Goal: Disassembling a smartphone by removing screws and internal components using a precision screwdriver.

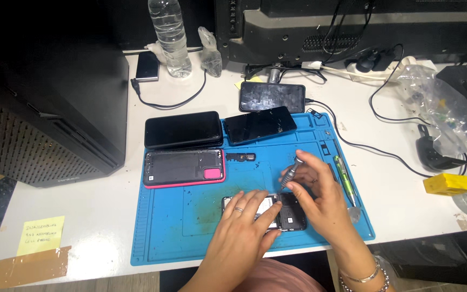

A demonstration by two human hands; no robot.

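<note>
An opened phone with its insides showing lies near the front of the blue work mat. My left hand rests flat on the phone's left half, a ring on one finger. My right hand holds a small grey screwdriver upright, tip down over the phone's upper right part. A small black cover piece lies on the mat behind the phone.
A phone back in a pink case, two stacked dark phones, another dark phone and one beyond the mat. A green pen tool, a water bottle, a black computer tower, cables, a yellow block.
</note>
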